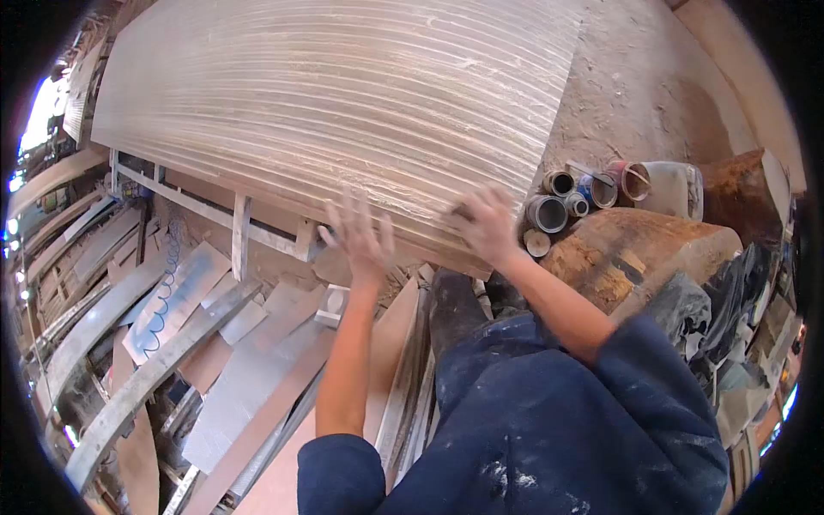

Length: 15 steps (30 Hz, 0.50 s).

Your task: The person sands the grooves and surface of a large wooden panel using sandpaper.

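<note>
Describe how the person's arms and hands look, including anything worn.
The left hand and right hand are gloveless and look dusty. No watch or bracelet shows on the bare forearms. The navy sleeves end near the elbows; the right one has pale smudges.

I'm in a workshop, and a dusty one. Offcuts and curved strips [159,378] crowd the ground to my left, and a large grooved panel [343,94] lies over a frame [243,236] in front of me. Open cans [548,214] stand near rough logs [631,253] on my right, by a floor [627,94] coated in what looks like sawdust, though the blur leaves me unsure.
</note>
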Motion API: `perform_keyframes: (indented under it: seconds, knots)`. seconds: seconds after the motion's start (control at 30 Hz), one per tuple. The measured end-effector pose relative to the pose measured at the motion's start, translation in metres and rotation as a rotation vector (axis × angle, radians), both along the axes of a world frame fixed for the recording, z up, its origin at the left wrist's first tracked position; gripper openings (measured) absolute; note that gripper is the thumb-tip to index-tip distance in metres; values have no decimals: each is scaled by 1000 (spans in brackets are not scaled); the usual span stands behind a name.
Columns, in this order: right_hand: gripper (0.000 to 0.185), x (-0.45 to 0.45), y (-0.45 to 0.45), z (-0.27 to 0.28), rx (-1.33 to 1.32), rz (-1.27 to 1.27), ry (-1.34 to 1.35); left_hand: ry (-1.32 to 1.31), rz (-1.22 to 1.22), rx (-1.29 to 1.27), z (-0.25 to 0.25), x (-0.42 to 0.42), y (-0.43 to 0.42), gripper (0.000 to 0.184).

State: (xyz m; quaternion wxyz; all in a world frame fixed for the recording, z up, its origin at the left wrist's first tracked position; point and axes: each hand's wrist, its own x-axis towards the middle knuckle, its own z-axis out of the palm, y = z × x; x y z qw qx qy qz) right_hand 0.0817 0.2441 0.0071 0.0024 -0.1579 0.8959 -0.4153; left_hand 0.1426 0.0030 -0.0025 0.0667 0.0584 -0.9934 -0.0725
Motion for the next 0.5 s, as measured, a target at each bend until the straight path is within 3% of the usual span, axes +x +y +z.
perform_keyframes:
  seconds: [0.07,0.1,0.17,0.23,0.27,0.33,0.5]
  knots:
    - [24,25,71,10,149,-53,18,-90,-40,-59,8,11,26,67]
    - [23,34,101,16,70,-46,-23,-189,-73,-120,9,13,36,68]
    - [18,65,148,3,-405,-495,-484,-206,-46,-94,5,13,51,70]
    - [18,72,196,13,-387,-659,-637,-228,-20,-71,9,14,72,72]
    - [18,75,211,13,-394,-658,-638,-289,-19,-24,19,15,91,75]
    - [20,76,228,10,-554,-916,-575,-363,-33,73,24,25,136,82]
    - [31,71,210,40,-850,-933,-696,-703,-278,248,65,57,257,94]
